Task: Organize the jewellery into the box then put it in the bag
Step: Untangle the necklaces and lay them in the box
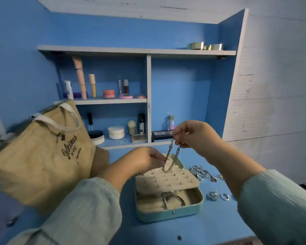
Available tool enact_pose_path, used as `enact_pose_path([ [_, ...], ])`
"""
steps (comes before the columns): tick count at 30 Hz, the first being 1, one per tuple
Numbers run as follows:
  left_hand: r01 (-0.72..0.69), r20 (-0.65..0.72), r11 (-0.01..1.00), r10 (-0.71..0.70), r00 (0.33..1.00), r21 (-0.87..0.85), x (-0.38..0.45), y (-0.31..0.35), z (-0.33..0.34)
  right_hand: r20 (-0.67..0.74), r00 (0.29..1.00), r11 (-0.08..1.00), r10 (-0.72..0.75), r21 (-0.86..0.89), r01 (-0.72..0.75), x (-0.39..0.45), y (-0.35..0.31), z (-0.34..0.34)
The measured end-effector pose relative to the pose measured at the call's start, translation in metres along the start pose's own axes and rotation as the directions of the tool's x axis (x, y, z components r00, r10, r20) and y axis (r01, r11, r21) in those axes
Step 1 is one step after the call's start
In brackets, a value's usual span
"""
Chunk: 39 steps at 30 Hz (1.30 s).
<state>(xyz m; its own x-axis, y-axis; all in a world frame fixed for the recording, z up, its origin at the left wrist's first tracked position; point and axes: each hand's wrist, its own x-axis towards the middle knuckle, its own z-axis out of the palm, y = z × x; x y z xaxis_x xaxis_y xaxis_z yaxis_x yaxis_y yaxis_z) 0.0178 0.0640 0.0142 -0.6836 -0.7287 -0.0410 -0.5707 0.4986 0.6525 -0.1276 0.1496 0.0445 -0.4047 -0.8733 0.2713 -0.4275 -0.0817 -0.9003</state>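
Dangling a thin chain [171, 157] over the open jewellery box [168, 195], the person's right hand [194, 137] pinches its 2 upper ends while the left hand [145, 160] pinches the strand lower down, the loop's bottom just touching the studded insert tray [166, 179]. It looks light, limp and slippery (likely to tangle or snag on the pegs), so holding near the ends seems best. Loose silver chains [203, 173] and rings [217, 196] lie right of the box, the paper bag [41, 156] to its left.

A blue tabletop [210, 227] carries a white shelf unit [148, 96] holding cosmetics: a tall pink tube [79, 76], an orange jar [109, 93], white round pots [116, 132]. A palette [163, 133] lies by a small bottle [171, 122].
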Motion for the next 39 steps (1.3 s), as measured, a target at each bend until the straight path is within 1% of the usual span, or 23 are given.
enact_pose_path([
  [2,-0.015,0.025,1.000,0.015,1.000,0.024,0.009,-0.004,-0.008,0.043,0.999,0.999,-0.013,-0.046,0.015,0.009,0.003,0.009],
  [3,-0.026,0.021,1.000,0.026,0.999,0.009,0.014,-0.005,-0.011,0.060,0.998,0.997,-0.018,-0.070,0.023,0.014,0.004,0.013],
  [4,-0.040,0.007,0.999,0.040,0.999,-0.030,0.019,-0.006,-0.015,0.072,0.997,0.995,-0.023,-0.093,0.030,0.018,0.005,0.016],
  [7,-0.085,-0.046,0.971,0.077,0.996,-0.225,0.035,-0.007,-0.021,0.084,0.996,0.990,-0.039,-0.128,0.050,0.031,0.008,0.022],
  [8,-0.100,-0.056,0.960,0.088,0.994,-0.261,0.039,-0.007,-0.023,0.085,0.995,0.990,-0.044,-0.132,0.055,0.035,0.009,0.023],
  [11,-0.122,-0.064,0.957,0.109,0.992,-0.263,0.049,-0.007,-0.025,0.078,0.996,0.988,-0.051,-0.143,0.062,0.044,0.013,0.023],
  [15,-0.091,-0.071,0.955,0.074,0.995,-0.282,0.057,-0.010,-0.022,0.100,0.993,0.978,-0.056,-0.195,0.075,0.051,0.019,0.022],
  [18,-0.069,-0.076,0.960,0.050,0.996,-0.270,0.059,-0.015,-0.019,0.132,0.989,0.957,-0.067,-0.271,0.101,0.052,0.023,0.023],
  [21,-0.049,-0.075,0.965,0.031,0.997,-0.256,0.059,-0.017,-0.018,0.167,0.983,0.913,-0.081,-0.383,0.140,0.051,0.023,0.021],
  [25,-0.027,-0.046,0.953,0.013,0.999,-0.302,0.059,-0.018,-0.017,0.223,0.973,0.862,-0.058,-0.480,0.161,0.053,0.024,0.019],
  [27,0.019,-0.026,0.959,-0.027,0.999,-0.282,0.062,-0.018,-0.015,0.235,0.972,0.856,-0.007,-0.500,0.128,0.057,0.028,0.021],
  [29,0.085,-0.004,0.971,-0.088,0.996,-0.224,0.068,-0.023,-0.009,0.235,0.970,0.845,0.064,-0.530,0.073,0.065,0.036,0.027],
  [33,0.132,-0.038,0.989,-0.135,0.990,-0.064,0.087,-0.043,0.004,0.254,0.949,0.803,0.189,-0.596,0.000,0.082,0.058,0.044],
  [37,0.249,-0.042,0.968,-0.247,0.968,0.035,0.103,-0.047,0.011,0.263,0.938,0.766,0.228,-0.642,-0.006,0.101,0.074,0.054],
  [39,0.255,-0.064,0.966,-0.252,0.966,0.040,0.109,-0.050,0.013,0.277,0.933,0.754,0.228,-0.657,0.010,0.107,0.078,0.058],
])
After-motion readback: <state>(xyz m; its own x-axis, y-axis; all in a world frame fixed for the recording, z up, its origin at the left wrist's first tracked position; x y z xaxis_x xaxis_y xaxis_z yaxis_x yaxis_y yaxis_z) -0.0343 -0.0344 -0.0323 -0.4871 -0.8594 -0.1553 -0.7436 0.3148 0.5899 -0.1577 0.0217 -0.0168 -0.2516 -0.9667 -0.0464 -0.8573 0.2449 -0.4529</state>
